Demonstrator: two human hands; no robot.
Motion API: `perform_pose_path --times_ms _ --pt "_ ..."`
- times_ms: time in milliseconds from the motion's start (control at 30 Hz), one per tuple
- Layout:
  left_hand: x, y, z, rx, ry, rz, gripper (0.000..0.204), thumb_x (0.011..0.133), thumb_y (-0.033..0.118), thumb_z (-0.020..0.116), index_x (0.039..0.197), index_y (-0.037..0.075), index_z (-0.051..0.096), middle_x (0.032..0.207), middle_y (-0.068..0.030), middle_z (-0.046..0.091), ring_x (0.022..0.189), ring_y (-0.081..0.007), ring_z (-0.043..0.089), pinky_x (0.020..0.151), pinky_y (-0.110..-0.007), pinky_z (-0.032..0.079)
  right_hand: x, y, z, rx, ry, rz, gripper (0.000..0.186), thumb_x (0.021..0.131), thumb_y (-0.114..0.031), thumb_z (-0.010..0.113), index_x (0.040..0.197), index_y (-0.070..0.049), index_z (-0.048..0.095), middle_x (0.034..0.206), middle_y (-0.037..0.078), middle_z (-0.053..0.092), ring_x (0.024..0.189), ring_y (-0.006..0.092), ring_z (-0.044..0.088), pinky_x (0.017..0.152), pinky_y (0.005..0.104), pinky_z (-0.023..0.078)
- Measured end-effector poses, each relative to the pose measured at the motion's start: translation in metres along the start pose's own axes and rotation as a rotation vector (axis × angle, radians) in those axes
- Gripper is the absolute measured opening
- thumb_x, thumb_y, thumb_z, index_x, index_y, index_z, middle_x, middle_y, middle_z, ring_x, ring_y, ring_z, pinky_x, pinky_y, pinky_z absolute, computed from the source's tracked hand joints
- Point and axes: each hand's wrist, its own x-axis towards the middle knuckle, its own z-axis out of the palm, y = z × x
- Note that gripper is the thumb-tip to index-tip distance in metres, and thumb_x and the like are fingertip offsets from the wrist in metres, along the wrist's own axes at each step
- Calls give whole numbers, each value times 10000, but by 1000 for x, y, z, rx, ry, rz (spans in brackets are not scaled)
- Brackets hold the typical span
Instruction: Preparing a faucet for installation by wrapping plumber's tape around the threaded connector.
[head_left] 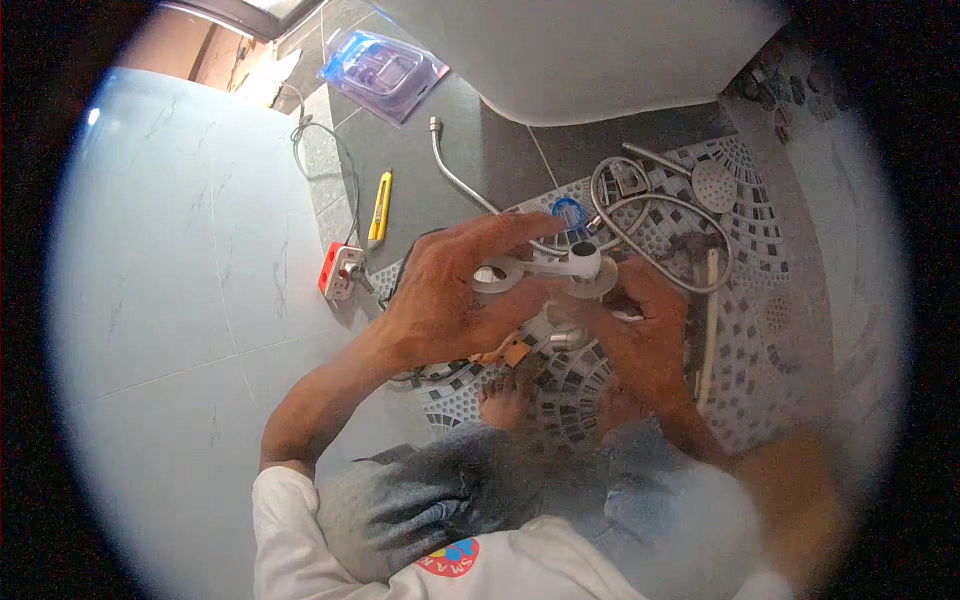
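My left hand [440, 290] is curled around a roll of white thread seal tape [511, 269]. A white strip stretches from this roll to a metal tap fitting [584, 263] with a round dark opening facing up. White tape appears wrapped around the fitting's end, above a pale round flange. My right hand [650, 325] grips the fitting from below and the right, its fingers partly hidden. Beneath the hands shows a shiny metal piece [568, 341]; whether it belongs to the fitting I cannot tell. A blue plastic ring [569, 213] lies beyond my left fingertips.
A flexible metal hose [728, 262] loops beside a shower head [714, 187] on the patterned floor. A yellow utility knife [380, 208], red-and-white power strip [340, 272] and clear plastic package [383, 75] lie to the left. A large white fixture [610, 60] stands at the back.
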Motion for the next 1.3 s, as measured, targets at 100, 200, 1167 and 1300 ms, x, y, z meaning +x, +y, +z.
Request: perform_pose_path --times_ms 100,200,1167,1300 --pt "2 -1 -3 31 -13 34 422 816 134 743 1214 54 628 1041 -126 674 873 -194 679 779 -348 534 -3 3 -1 46 -4 -12 326 711 -132 826 995 -39 697 926 100 684 837 208 681 724 335 544" --pt "6 5 -8 55 -115 6 402 806 139 754 1187 56 658 1042 -115 674 872 -213 668 778 -345 531 -3 5 -6 46 -53 -105 356 686 -135 844 996 -42 696 926 100 679 843 214 683 737 324 541" --pt "17 10 -1 151 -80 53 291 795 150 751 1050 39 666 1023 -94 630 981 -223 615 857 -340 486 1 15 15 267 -89 -76 413 845 -151 719 1210 -18 579 1075 111 644 965 172 633 832 315 509" --pt "23 9 -4 -94 -206 -165 345 824 143 714 1144 35 643 1099 -101 639 1058 -203 606 899 -334 493 4 16 -1 401 -232 255 358 874 -124 684 1205 -16 602 1057 96 671 966 162 634 845 315 510"
